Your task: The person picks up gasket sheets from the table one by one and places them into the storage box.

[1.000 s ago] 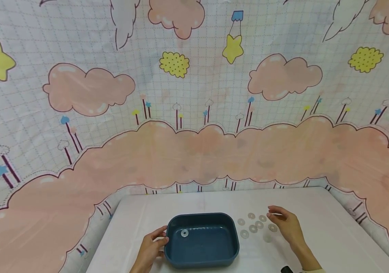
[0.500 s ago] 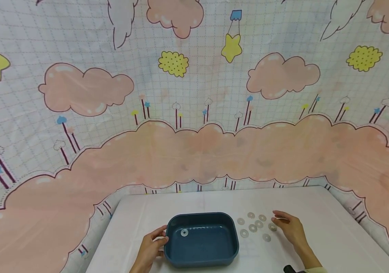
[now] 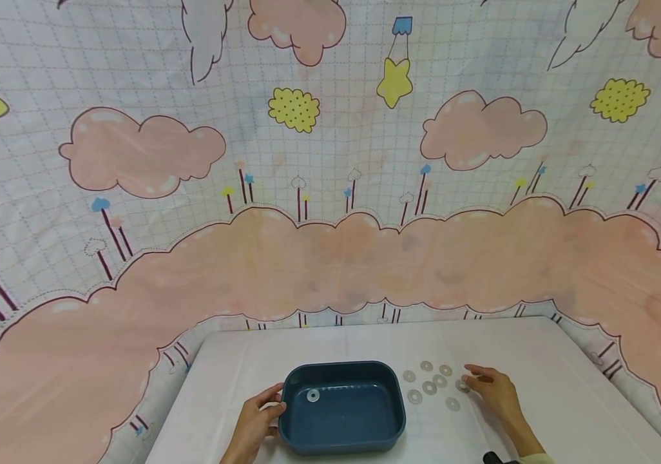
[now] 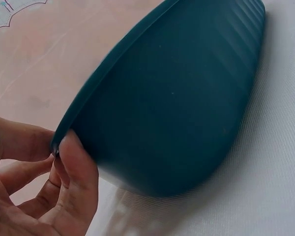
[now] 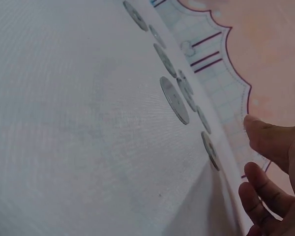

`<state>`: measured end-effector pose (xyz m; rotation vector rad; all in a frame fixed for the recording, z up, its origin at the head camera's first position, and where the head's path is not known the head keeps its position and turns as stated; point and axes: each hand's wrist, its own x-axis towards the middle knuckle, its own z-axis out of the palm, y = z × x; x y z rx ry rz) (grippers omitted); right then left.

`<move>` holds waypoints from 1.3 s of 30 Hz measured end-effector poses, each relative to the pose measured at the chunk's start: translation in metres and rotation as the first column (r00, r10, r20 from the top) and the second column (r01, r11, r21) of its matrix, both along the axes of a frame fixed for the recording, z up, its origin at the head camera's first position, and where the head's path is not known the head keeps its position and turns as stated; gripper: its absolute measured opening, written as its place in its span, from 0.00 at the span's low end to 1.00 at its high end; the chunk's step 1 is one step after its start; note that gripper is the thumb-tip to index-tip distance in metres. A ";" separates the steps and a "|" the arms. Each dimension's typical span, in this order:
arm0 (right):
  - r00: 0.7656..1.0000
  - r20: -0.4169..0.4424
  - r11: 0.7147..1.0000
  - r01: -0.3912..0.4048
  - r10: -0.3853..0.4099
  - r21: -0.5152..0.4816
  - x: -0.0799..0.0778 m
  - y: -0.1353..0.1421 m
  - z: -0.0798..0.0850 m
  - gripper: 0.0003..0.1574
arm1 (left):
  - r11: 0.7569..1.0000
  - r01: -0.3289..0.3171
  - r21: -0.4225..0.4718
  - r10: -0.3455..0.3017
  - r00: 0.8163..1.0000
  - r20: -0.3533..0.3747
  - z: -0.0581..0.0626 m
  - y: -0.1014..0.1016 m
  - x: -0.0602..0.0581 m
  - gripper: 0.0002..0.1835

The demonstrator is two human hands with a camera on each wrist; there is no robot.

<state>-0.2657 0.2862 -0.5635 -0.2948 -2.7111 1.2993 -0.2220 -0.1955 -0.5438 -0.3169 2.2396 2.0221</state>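
A dark blue rectangular plastic tub (image 3: pixel 342 444) stands on the table, and one metal washer (image 3: pixel 313 396) lies inside it near its left end. My left hand (image 3: pixel 254 419) pinches the tub's left rim between thumb (image 4: pixel 79 164) and fingers. Several flat grey washers (image 3: pixel 430 388) lie loosely scattered right of the tub; they also show edge-on in the right wrist view as thin discs (image 5: pixel 174 101). My right hand (image 3: pixel 495 390) hovers beside the rightmost washer (image 3: pixel 461 386), which its fingertips partly overlap in the head view. Its fingers are relaxed and apart, holding nothing.
The table (image 3: pixel 232 361) is covered with a white cloth. Behind it hangs a curtain (image 3: pixel 336 264) printed with clouds and stars. A black object (image 3: pixel 491 457) sits by the right wrist at the bottom edge.
My right hand has moved slightly right and toward me, from above the far washers to the rightmost one. The left hand and tub have stayed put.
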 end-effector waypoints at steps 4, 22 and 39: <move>1.000 0.003 1.000 0.006 -0.006 0.028 -0.001 0.000 -0.006 0.25 | 1.000 0.000 0.000 0.000 1.000 0.006 -0.001 0.000 0.000 0.29; 1.000 -0.016 0.996 -0.020 0.021 0.086 -0.002 0.000 -0.022 0.27 | 1.000 -0.005 -0.008 0.005 1.000 -0.018 0.000 0.001 0.004 0.29; 0.996 -0.071 0.989 -0.040 0.051 0.139 0.001 -0.002 -0.019 0.17 | 1.000 -0.002 0.008 0.002 1.000 -0.027 -0.001 0.002 0.006 0.29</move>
